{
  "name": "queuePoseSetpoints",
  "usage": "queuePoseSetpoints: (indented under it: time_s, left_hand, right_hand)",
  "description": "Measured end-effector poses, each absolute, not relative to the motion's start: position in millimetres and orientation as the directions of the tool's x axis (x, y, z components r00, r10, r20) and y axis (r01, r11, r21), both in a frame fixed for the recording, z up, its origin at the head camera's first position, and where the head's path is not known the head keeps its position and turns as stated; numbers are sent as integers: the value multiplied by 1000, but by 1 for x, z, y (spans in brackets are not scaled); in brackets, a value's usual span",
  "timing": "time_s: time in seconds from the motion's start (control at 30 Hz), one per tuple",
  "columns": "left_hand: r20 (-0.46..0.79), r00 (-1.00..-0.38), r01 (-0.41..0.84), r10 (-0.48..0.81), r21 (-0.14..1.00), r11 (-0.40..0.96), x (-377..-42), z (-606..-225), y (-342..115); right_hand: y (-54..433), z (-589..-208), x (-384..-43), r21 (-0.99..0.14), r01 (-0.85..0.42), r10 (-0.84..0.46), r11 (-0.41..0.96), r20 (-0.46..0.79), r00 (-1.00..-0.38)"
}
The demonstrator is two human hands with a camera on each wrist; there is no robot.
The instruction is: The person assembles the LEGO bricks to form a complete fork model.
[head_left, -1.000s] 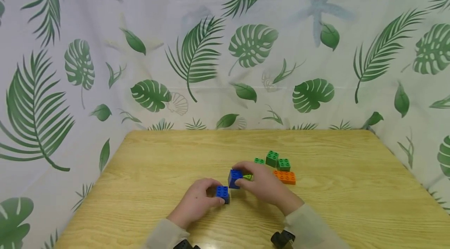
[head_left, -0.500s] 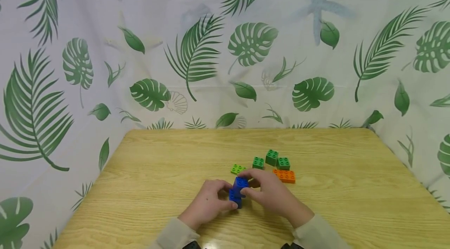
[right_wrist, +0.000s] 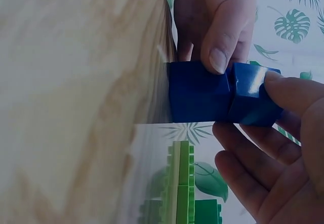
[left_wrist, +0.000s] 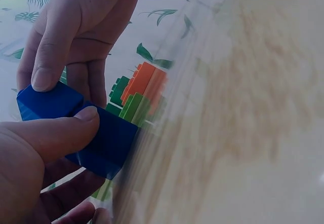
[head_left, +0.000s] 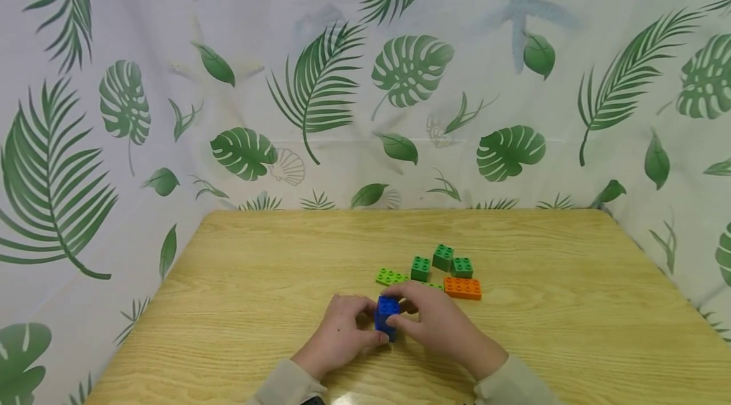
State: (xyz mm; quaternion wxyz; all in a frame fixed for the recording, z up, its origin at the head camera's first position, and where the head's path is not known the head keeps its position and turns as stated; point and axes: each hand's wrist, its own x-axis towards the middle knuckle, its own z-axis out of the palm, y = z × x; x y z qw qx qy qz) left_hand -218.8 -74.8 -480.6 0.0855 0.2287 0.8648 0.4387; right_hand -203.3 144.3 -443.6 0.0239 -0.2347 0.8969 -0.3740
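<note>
Two blue toy building bricks stand one on the other on the table between my hands. My left hand [head_left: 345,335] grips the lower blue brick [right_wrist: 197,95], thumb on its near face. Fingers and thumb of my right hand [head_left: 436,322] pinch the upper blue brick [head_left: 388,305]. A narrow seam shows between the bricks in the right wrist view, with the upper brick [right_wrist: 250,100] slightly angled. In the left wrist view, the left thumb covers part of the lower brick [left_wrist: 111,143]. Fingers hide the far sides of both bricks.
Behind my right hand lie light green bricks [head_left: 391,277], partly covered by it. Dark green bricks [head_left: 443,257] and an orange brick [head_left: 462,288] sit just beyond. A leaf-patterned curtain [head_left: 342,183] hangs along the back of the wooden table [head_left: 257,265].
The lower blue brick has moved right and nearer with my left hand. My right hand has brought the upper blue brick over and down onto it, uncovering a light green brick.
</note>
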Motion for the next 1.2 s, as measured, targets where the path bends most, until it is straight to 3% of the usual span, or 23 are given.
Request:
queuePoseSetpoints:
  time_s: [0.77,1.2]
  left_hand:
    - [58,-876,327,479,802,500,-218,-484,-74]
    - [66,-874,330,481,808,488,-221,-481,-75]
  right_hand:
    - [137,-446,-196,-545,-506,-466,669,222,-856]
    - [135,-445,-200,-552,-489,-453,675,213,-866]
